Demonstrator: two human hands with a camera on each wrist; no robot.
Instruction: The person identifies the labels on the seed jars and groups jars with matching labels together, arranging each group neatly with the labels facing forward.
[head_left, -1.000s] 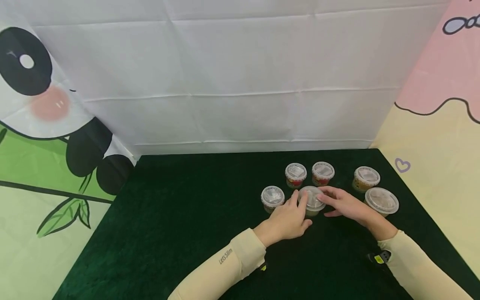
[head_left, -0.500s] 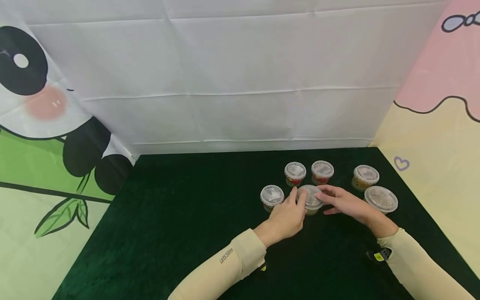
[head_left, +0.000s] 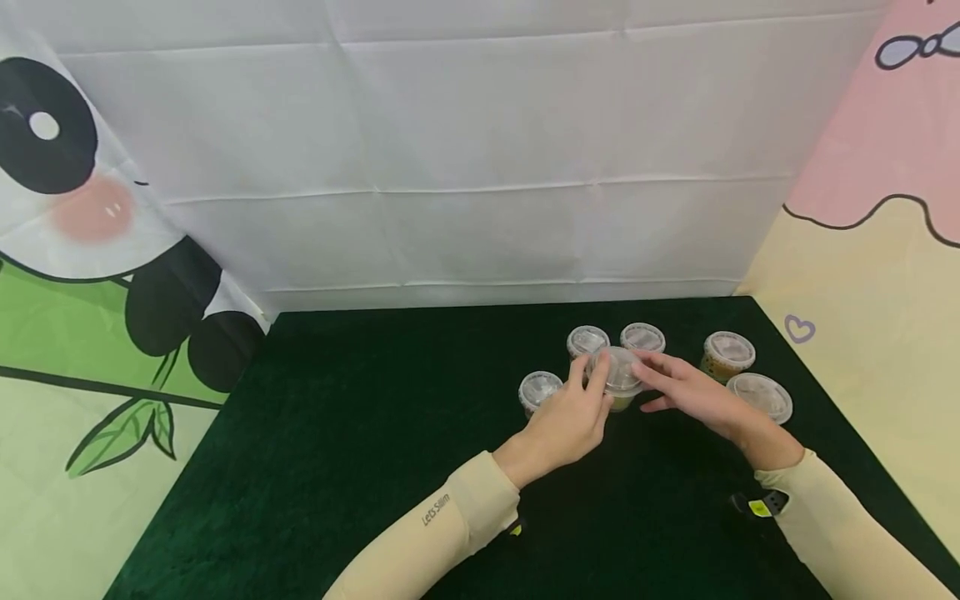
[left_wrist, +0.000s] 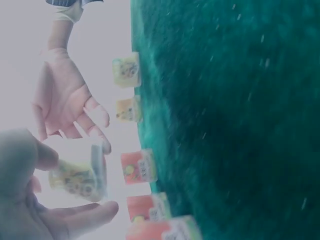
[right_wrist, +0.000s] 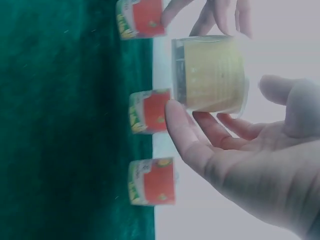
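A clear round plastic tub [head_left: 621,371] with a lid and yellowish contents is held above the dark green table between both hands. The left hand [head_left: 566,421] grips its left side, thumb and fingers spread round it in the left wrist view. From the right, the right hand [head_left: 693,398] has its fingers curled against the same tub [right_wrist: 212,75], its thumb standing a little apart in the right wrist view. Just behind are two lidded tubs with red labels, a left one [head_left: 588,337] and a right one [head_left: 642,336], partly hidden by the raised tub and hands.
Another lidded tub [head_left: 541,390] stands left of the hands, partly covered by the left hand. Two more, a farther tub [head_left: 729,354] and a wider tub [head_left: 760,397], stand near the right edge of the green-covered table [head_left: 360,433]. A white cloth wall [head_left: 480,167] rises behind.
Both hands have raised the yellowish tub off the table, slightly away from the body. It now overlaps the two red-labelled tubs behind it. The other tubs stay in place.
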